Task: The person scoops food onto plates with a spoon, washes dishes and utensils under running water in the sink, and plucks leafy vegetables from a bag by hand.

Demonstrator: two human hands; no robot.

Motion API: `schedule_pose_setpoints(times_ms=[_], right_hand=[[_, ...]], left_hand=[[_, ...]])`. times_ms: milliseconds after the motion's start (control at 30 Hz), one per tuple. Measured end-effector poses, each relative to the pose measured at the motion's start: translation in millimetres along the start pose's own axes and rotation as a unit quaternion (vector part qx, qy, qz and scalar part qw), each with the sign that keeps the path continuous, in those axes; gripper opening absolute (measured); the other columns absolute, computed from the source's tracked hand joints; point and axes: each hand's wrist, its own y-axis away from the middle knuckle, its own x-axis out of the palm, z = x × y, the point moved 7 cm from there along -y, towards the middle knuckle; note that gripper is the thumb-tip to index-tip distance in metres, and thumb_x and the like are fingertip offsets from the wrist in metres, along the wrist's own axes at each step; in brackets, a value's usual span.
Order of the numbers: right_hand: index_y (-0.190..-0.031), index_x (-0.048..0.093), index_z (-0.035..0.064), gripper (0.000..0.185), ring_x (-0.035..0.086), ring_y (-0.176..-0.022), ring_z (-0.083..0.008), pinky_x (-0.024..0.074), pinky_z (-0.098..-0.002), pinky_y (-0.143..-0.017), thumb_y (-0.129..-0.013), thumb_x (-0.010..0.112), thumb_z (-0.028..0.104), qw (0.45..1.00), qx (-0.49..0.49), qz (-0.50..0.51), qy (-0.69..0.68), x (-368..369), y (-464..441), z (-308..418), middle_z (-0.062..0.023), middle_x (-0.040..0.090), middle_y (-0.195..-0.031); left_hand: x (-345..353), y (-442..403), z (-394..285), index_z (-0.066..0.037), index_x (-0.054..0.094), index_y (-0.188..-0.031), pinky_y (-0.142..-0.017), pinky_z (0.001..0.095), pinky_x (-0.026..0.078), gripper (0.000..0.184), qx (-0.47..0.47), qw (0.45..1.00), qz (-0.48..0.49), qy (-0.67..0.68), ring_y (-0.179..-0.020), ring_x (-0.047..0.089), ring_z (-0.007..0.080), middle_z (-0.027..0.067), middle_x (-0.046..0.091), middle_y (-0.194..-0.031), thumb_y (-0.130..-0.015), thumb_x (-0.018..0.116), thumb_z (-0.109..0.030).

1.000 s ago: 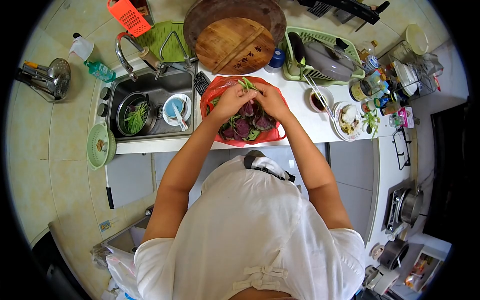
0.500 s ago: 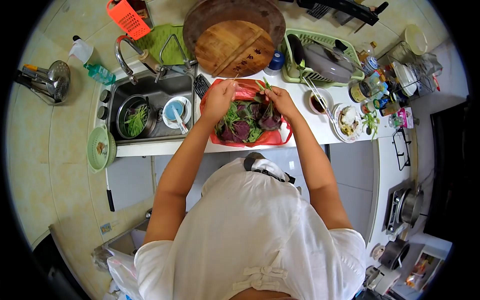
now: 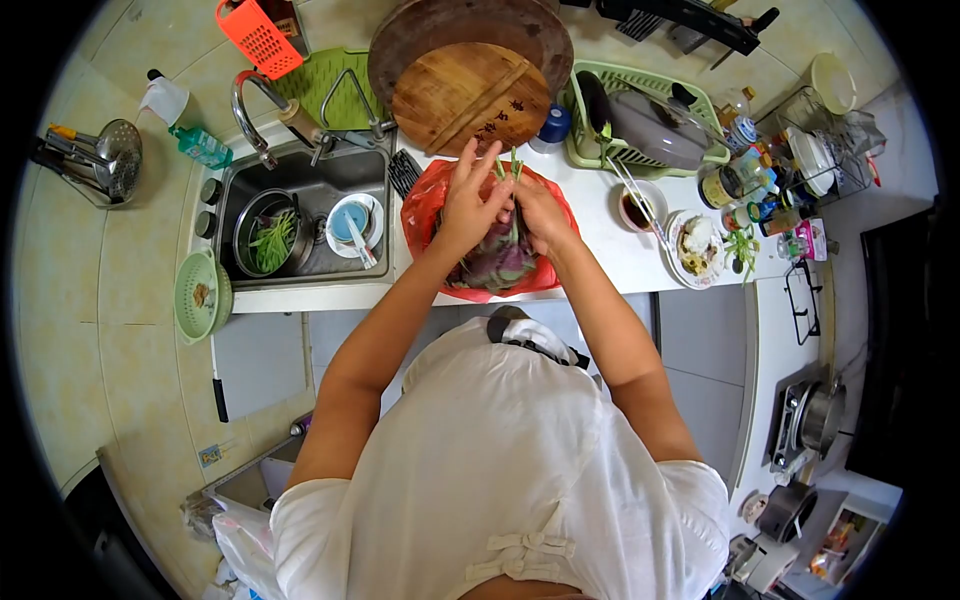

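Bright light, soft shadows, highlights on faucet (image 3: 238, 104), fisheye curvature, black corners

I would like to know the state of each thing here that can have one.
Red bag: open, leafy greens inside
Right hand: closed around stems
Left hand: fingers spread, beside stems
Pot: uncovered, in sink, green stalks inside
Faucet: no water visible
Bowl: dark liquid inside, chopsticks across
Plate: food on it
Wooden board: leaning on edge
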Motion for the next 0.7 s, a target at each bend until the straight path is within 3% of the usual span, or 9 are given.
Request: schedule_pose_setpoints(times_ms=[67, 167, 200, 300, 400, 500, 600, 700], right_hand=[[-0.098, 0.057, 0.0054, 0.017, 0.039, -0.061, -0.0049, 0.0360, -0.0201, -0.055, -0.097, 0.047, 0.019, 1.000, 0.007, 0.011, 0.003, 2.1, 4.4, 3.5, 0.0038, 0.046, -0.072], [-0.097, 0.057, 0.0061, 0.018, 0.037, -0.060, -0.0042, 0.0320, -0.0193, -0.053, -0.097, 0.046, 0.021, 0.993, 0.024, 0.031, 0.115, 1.6, 8.4, 7.6, 0.0047, 0.044, -0.069], [-0.098, 0.057, 0.0073, 0.018, 0.036, -0.060, -0.0038, 0.0284, -0.0190, -0.052, -0.097, 0.045, 0.020, 0.990, 0.023, 0.035, 0.134, 5.8, 11.6, 10.8, 0.0061, 0.044, -0.069], [-0.096, 0.058, 0.0082, 0.016, 0.036, -0.060, -0.0031, 0.0270, -0.0190, -0.052, -0.096, 0.046, 0.019, 0.992, 0.010, 0.015, 0.125, 17.8, 19.4, 22.3, 0.0076, 0.043, -0.068], [-0.094, 0.059, 0.0087, 0.015, 0.037, -0.061, -0.0026, 0.0299, -0.0184, -0.053, -0.094, 0.047, 0.018, 0.982, 0.024, 0.035, 0.183, 1.8, 14.5, 20.5, 0.0075, 0.044, -0.070], [-0.091, 0.059, 0.0082, 0.014, 0.039, -0.062, -0.0023, 0.0319, -0.0182, -0.054, -0.093, 0.048, 0.016, 0.985, 0.014, 0.048, 0.166, 7.1, 15.9, 19.1, 0.0064, 0.047, -0.071], [-0.092, 0.059, 0.0070, 0.014, 0.040, -0.062, -0.0026, 0.0322, -0.0187, -0.053, -0.092, 0.048, 0.014, 0.984, 0.001, 0.068, 0.163, 6.9, 14.9, 14.8, 0.0058, 0.047, -0.071], [-0.093, 0.061, 0.0048, 0.016, 0.043, -0.063, -0.0045, 0.0352, -0.0203, -0.055, -0.091, 0.047, 0.013, 0.981, 0.000, 0.027, 0.193, 3.4, 14.5, 13.9, 0.0044, 0.048, -0.070]], left_hand=[[-13.8, -4.5, -8.5, -0.010, 0.052, -0.132, -0.101, 0.0364, 0.036, 0.043, 0.045, 0.998, -0.035, -0.026, -0.122, 0.045, 0.0319, 0.0214, 0.038, -0.141, -0.089, 0.055, -0.009], [-22.4, -11.4, -13.5, -0.010, 0.054, -0.129, -0.103, 0.0362, 0.035, 0.039, 0.112, 0.984, 0.048, -0.128, -0.123, 0.046, 0.0301, 0.0161, 0.046, -0.136, -0.091, 0.051, -0.006], [-22.3, -13.0, -20.2, -0.006, 0.056, -0.123, -0.098, 0.0380, 0.039, 0.037, 0.165, 0.966, 0.064, -0.190, -0.116, 0.049, 0.0319, 0.0156, 0.054, -0.125, -0.086, 0.055, -0.005], [-21.3, -14.0, -17.0, -0.003, 0.057, -0.119, -0.092, 0.0390, 0.042, 0.035, 0.186, 0.943, 0.142, -0.236, -0.107, 0.054, 0.0322, 0.0151, 0.059, -0.113, -0.084, 0.059, -0.007], [-31.6, -8.5, -30.2, -0.003, 0.057, -0.115, -0.082, 0.0408, 0.044, 0.036, 0.213, 0.934, 0.078, -0.277, -0.095, 0.056, 0.0314, 0.0129, 0.060, -0.099, -0.080, 0.061, -0.010], [-30.4, -5.1, -24.9, -0.003, 0.058, -0.113, -0.082, 0.0376, 0.046, 0.034, 0.192, 0.911, 0.113, -0.348, -0.097, 0.057, 0.0293, 0.0129, 0.061, -0.103, -0.080, 0.064, -0.013], [-28.5, -1.0, -34.9, -0.004, 0.059, -0.108, -0.078, 0.0369, 0.047, 0.030, 0.217, 0.900, 0.084, -0.368, -0.094, 0.058, 0.0276, 0.0112, 0.060, -0.099, -0.079, 0.063, -0.011], [-26.4, 2.4, -56.8, -0.005, 0.059, -0.103, -0.076, 0.0366, 0.047, 0.025, 0.325, 0.873, 0.048, -0.359, -0.091, 0.058, 0.0272, 0.0092, 0.060, -0.097, -0.079, 0.059, -0.012]])
